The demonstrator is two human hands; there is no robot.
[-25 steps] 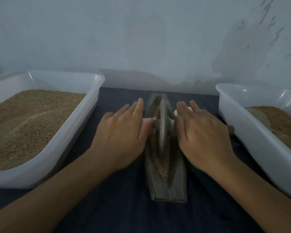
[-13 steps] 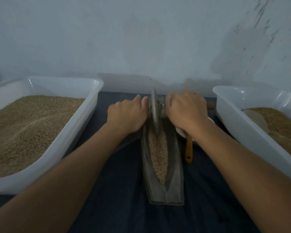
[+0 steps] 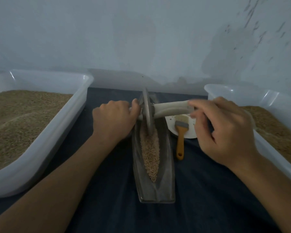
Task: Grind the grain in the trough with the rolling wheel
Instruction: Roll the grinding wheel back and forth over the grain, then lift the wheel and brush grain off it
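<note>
Right hand [image 3: 225, 130] has slid outward along the pale handle [image 3: 170, 107], still pinching it; left hand [image 3: 114, 120] grips beside wheel [image 3: 148, 111]. Brush [image 3: 181, 132] uncovered, centre right. Dark bench [image 3: 208, 190], grey wall [image 3: 141, 39].

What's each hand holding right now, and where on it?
Both hold the rolling wheel by its axle handle: left hand grips the left end; right hand has its fingers on the right end, grip blurred.

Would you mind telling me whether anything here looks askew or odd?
Yes: the rolling wheel leans in the trough, its axle handle slanting up toward the right hand while the left hand grips lower.
</note>
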